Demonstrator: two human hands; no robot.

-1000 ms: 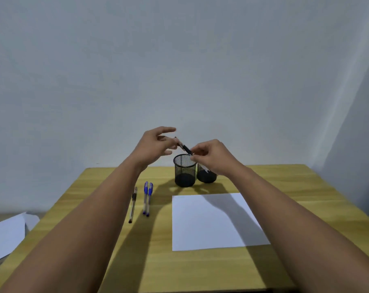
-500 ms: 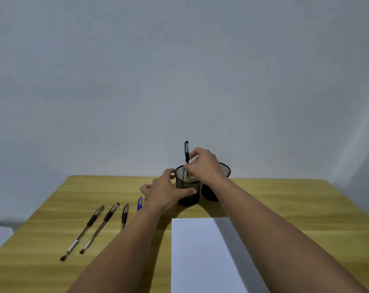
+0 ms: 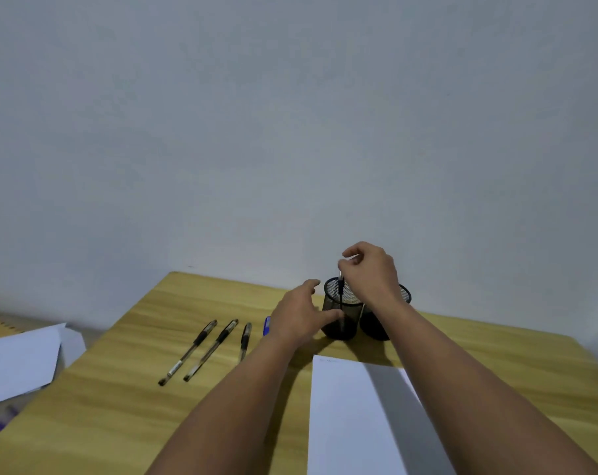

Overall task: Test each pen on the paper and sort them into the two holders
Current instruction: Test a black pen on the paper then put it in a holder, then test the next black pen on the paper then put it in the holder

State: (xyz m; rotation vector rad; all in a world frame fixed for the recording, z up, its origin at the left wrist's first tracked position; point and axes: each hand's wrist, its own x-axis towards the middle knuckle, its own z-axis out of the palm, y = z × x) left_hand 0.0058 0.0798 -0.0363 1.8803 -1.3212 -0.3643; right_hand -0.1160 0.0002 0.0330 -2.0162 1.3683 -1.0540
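Two black mesh holders stand side by side at the back of the wooden table point(image 3: 119, 406). My right hand point(image 3: 371, 272) hovers over the left holder point(image 3: 332, 298) and pinches the top of a black pen point(image 3: 340, 291), which stands upright inside it. My left hand point(image 3: 302, 317) is beside that holder with relaxed fingers, its thumb touching the front wall. My right wrist partly hides the right holder point(image 3: 376, 325). Three black pens point(image 3: 211, 349) lie in a row to the left. A blue pen point(image 3: 266, 325) shows behind my left hand. White paper point(image 3: 352, 423) lies in front.
Loose white sheets point(image 3: 20, 361) lie on a lower surface off the table's left edge. A plain wall rises right behind the table and the holders.
The pen has gone down from above the rim into the left holder, with my right hand following it. My left hand's fingers have loosened from the holder. The view has shifted right.
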